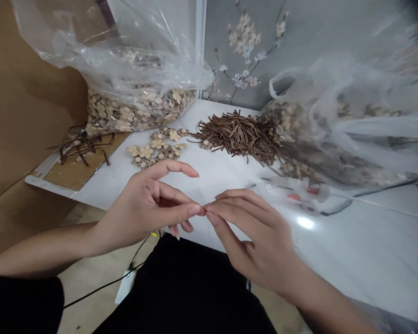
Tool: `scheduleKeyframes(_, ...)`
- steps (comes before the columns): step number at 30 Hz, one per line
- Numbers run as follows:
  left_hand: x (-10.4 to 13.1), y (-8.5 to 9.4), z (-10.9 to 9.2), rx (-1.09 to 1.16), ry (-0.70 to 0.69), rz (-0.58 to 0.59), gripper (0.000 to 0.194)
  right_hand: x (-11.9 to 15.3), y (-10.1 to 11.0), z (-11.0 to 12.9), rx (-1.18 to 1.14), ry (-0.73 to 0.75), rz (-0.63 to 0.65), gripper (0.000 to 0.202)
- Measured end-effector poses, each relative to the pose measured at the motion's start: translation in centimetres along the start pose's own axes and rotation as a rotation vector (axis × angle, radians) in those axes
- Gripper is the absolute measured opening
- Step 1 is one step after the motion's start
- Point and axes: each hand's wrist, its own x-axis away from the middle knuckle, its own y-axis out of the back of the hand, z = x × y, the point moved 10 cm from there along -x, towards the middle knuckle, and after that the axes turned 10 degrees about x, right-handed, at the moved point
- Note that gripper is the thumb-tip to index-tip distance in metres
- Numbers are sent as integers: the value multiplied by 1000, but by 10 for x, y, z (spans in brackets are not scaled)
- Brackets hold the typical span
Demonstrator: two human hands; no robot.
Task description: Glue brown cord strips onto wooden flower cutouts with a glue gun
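My left hand (149, 204) is pinched at thumb and middle finger, its index finger raised and stretched out. From the other side, my right hand (254, 227) brings its thumb and fingertips together against the left fingertips. Whatever is between them, if anything, is too small or hidden to make out. Both hands are above the front edge of the white table (362, 246). Beyond the left hand lies a small heap of beige flower-shaped pieces (160, 146). A pile of thin brown stems (237, 137) is farther back, beyond the right hand.
A clear plastic bag (135, 109) full of flower pieces stands back left; another bag (351, 134) fills the back right. A glue-gun-like tool (308, 190) with red parts and a cord lies right. Dark brown strips (85, 148) rest on cardboard at left.
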Motion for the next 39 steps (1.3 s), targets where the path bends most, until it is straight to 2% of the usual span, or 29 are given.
scheduleKeyframes(9, -9, -13, 11, -70, 106, 33, 50, 6, 0, 2, 221, 127, 100, 14)
scheduleKeyframes(14, -18, -23, 16, -90, 186, 47, 60, 10, 0, 10, 430, 241, 160, 13)
scheduleKeyframes(20, -25, -35, 29, -63, 285, 131, 74, 13, -5, 15, 596, 327, 221, 21)
scheduleKeyframes(25, -25, -39, 37, -47, 338, 123, 72, 15, -8, 14, 596, 338, 239, 23)
scheduleKeyframes(33, -17, -44, 35, -84, 423, 97, 78, 22, -12, 10, 517, 337, 248, 20)
scheduleKeyframes(39, -13, -46, 31, -92, 397, 108, 77, 24, -13, 5, 394, 282, 248, 19)
